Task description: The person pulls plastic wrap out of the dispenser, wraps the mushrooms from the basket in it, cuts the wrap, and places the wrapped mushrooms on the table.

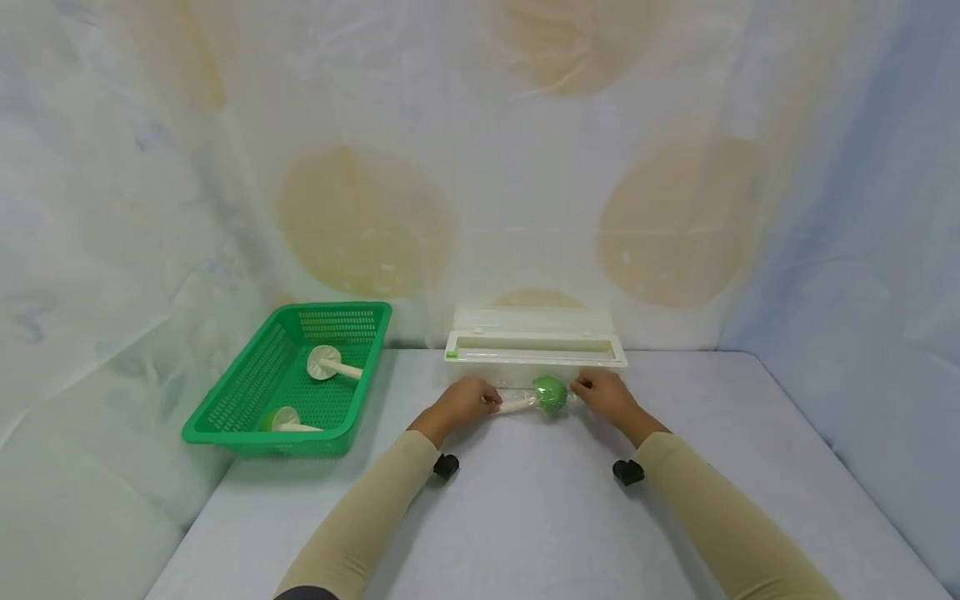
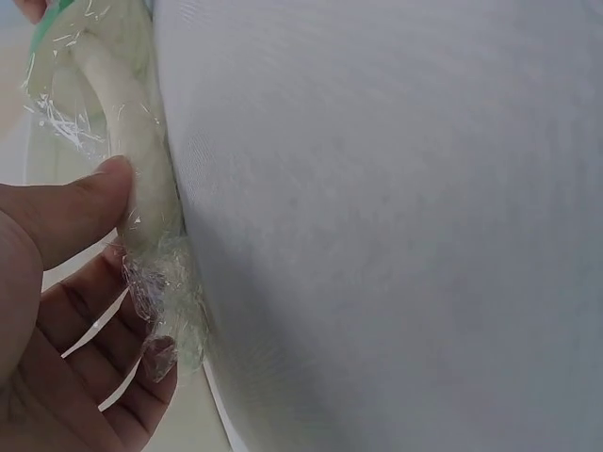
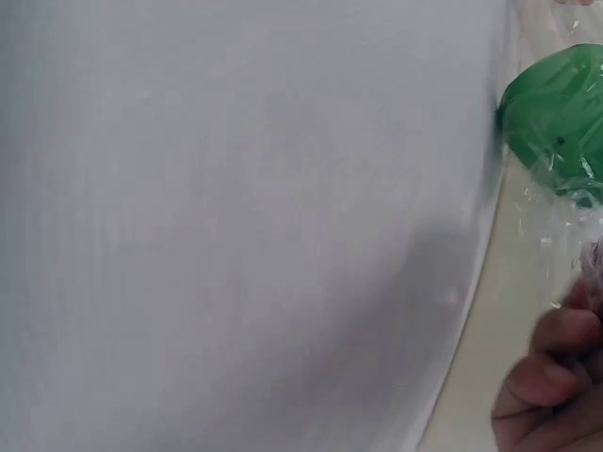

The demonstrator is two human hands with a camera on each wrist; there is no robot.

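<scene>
A mushroom with a green cap and a long white stem lies sideways, wrapped in clear cling film. My left hand pinches the wrapped stem near its lower end, thumb on one side. Bunched film sticks out past that end, over the curled fingers. Beyond the cap, my right hand grips the gathered film; in the right wrist view the green cap shows just above those fingers, partly cut off by the frame edge. Just behind both hands stands a white cling film dispenser with its lid raised.
To the left, a green plastic basket holds a mushroom lying with its pale underside showing, and a second mushroom nearer the front. A white cloth covers the table. Patterned curtains hang behind and at both sides.
</scene>
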